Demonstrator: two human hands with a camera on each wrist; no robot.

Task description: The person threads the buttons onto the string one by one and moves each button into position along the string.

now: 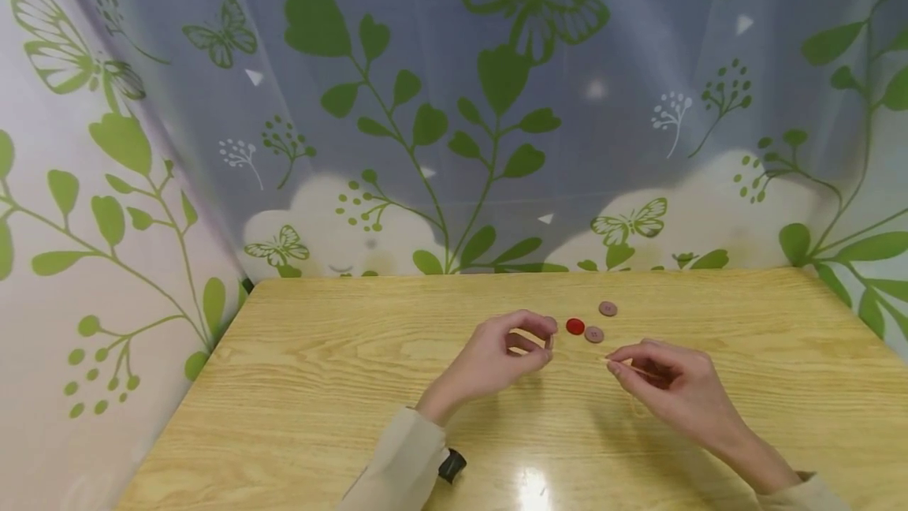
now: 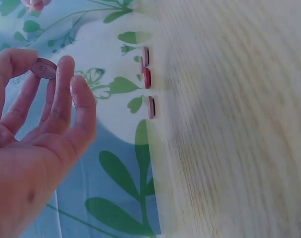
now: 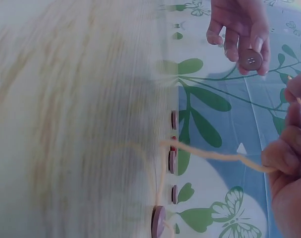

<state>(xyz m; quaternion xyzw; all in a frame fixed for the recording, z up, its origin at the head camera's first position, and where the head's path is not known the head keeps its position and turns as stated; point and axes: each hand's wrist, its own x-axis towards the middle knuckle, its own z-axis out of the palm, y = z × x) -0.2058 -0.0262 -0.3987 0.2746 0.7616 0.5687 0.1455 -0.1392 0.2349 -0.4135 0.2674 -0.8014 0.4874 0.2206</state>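
Note:
My left hand (image 1: 496, 352) is raised above the table and pinches a mauve four-hole button (image 2: 44, 68) between thumb and fingertips. In the right wrist view this button (image 3: 251, 60) faces the camera. To the right, my right hand (image 1: 677, 389) pinches a pale yellow string (image 3: 215, 154), its short tip poking out past the fingertips. The string drops in a loop below the hand. At its lower part, in the right wrist view, is another mauve button (image 3: 159, 221), with strand at its face; the head view does not show this button clearly.
Beyond the hands, a red button (image 1: 575, 326) lies on the wooden table (image 1: 319, 353) with mauve buttons (image 1: 608, 308) around it, one partly behind the left fingers. A patterned curtain (image 1: 397, 180) borders the table's back and sides. A black band (image 1: 452, 464) shows at the left sleeve.

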